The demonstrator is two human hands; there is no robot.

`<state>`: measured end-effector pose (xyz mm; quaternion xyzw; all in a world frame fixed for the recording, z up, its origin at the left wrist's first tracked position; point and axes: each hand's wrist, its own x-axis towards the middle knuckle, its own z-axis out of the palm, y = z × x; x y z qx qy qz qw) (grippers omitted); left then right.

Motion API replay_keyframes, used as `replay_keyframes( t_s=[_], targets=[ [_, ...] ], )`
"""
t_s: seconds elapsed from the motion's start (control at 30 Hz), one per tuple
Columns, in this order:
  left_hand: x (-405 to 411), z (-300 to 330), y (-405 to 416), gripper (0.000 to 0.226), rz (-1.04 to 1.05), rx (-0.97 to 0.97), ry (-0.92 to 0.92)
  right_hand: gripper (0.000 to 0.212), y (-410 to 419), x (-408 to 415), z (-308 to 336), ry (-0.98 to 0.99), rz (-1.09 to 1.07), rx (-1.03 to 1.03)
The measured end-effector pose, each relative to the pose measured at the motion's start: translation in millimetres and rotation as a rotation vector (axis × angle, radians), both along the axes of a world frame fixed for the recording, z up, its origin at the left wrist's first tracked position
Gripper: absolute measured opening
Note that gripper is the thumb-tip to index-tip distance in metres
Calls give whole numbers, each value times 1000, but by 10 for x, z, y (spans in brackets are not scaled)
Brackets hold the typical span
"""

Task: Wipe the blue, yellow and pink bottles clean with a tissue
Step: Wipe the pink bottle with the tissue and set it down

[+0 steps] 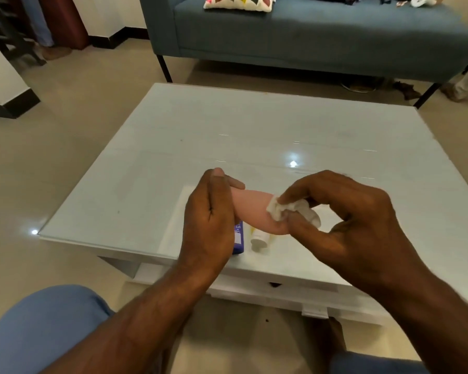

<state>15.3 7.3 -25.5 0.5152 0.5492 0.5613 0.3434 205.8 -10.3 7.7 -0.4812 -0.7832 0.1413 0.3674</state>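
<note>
The table [254,125] is your landmark: a low white unit with a glossy top, and a blue sofa [308,31] beyond its far edge. All three bottles are at its near edge.

The pink bottle [250,209] is held on its side above the near edge, between your two hands. Your left hand [214,211] grips one end, fingers curled round it. Your right hand [343,211] pinches a crumpled tissue [278,209] between thumb and fingertips and presses it against the bottle's body.

The blue bottle [238,238] lies on the table at the near edge, directly below the pink one and partly hidden behind your left hand. The yellow bottle [260,238] lies just beside it, white cap toward you.

Handling, as judged:
- The pink bottle looks like smooth plastic, light and fairly stiff. Expect it to be slippery; keep the grip at the end and rotate it there to expose unwiped faces.
- The tissue is soft and tears easily. Wipe with a bunched wad, moderate pressure.
- The two lying bottles may roll on the glossy top. Take each round its body, not by the cap.
</note>
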Motion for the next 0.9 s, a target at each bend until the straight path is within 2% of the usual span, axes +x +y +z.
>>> replay_keyframes(
  t_s=[0.07,0.27,0.4,0.47,0.6,0.73,0.8,0.9],
  targets=[
    [11,-3,-21,44,-35,48,8,15,-3,-47,-64,40,-13,15],
    [52,-56,-33,44,-91,113,-17,16,-66,-213,-71,43,176,115],
    [78,-54,-51,47,-98,88,-16,16,-1,-120,-103,212,-13,-31],
    [75,-62,-47,47,-102,97,-17,18,-33,-160,-109,176,18,30],
    [48,-74,-36,51,-110,85,-10,12,-121,-283,-106,-19,229,219],
    [56,-30,-54,58,-66,10,-10,17,-32,-194,-67,101,47,124],
    [44,-27,-62,60,-45,-25,-38,17,-50,-197,-61,40,63,153],
    [28,-37,-56,54,-21,-55,-95,11,-135,-264,-107,-103,197,262]
  ],
)
